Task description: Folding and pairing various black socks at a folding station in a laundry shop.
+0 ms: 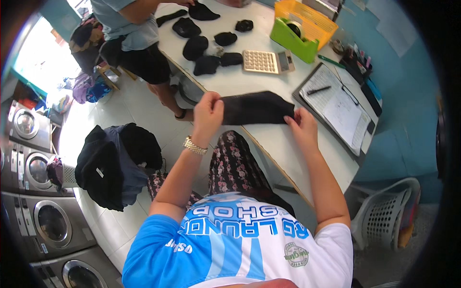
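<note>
A black piece of cloth, possibly a sock, is stretched flat between my two hands over the near edge of the white table. My left hand, with a gold-coloured watch on its wrist, pinches the cloth's left end. My right hand grips its right end between thumb and fingers. Beyond the cloth, several rolled or folded black cloth bundles lie on the table. Near them is a beige calculator.
A clipboard with papers and a pen lies at the right. Behind are a green tape dispenser and a yellow basket. Another person stands at the table's left. Dark clothes are heaped at my left, with washing machines beyond.
</note>
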### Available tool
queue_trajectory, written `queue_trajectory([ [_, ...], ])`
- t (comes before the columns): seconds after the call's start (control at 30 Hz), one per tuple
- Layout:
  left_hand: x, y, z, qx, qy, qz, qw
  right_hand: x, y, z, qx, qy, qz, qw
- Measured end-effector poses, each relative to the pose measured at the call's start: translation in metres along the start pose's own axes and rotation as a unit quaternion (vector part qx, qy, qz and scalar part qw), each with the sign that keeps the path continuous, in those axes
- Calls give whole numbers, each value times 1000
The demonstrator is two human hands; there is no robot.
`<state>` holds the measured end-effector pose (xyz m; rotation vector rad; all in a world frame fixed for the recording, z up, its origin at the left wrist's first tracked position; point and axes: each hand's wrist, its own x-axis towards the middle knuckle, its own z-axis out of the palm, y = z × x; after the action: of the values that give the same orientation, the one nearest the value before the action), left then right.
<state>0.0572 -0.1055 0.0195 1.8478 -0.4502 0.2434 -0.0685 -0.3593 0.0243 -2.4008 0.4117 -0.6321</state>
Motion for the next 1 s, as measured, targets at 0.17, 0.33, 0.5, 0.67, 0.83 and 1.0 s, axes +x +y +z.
queue_trajectory([
  [0.17, 11, 18, 15, -34, -92, -8, 995, -3, -28, -29, 40, -18, 96, 994],
  [0.33, 25, 24, 20, 133, -78, 175, 972, -8, -25, -40, -221, 9, 30, 975],
  [0.5, 4, 27, 30, 296, -273, 369, 838, -11, -41, -13, -88, 13, -195, 977],
  [0.67, 94, 44, 1, 99, -534, 119, 831, -25, -53, -1, -192, -201, -228, 933],
  [0.83, 249, -20, -3, 125, -6, 155, 980, -31, -64, -1, -236, -119, -214, 940],
  [1.0, 353, -104, -28, 220, -171, 123, 952, -31, -51, 15, -111, -178, -227, 951],
])
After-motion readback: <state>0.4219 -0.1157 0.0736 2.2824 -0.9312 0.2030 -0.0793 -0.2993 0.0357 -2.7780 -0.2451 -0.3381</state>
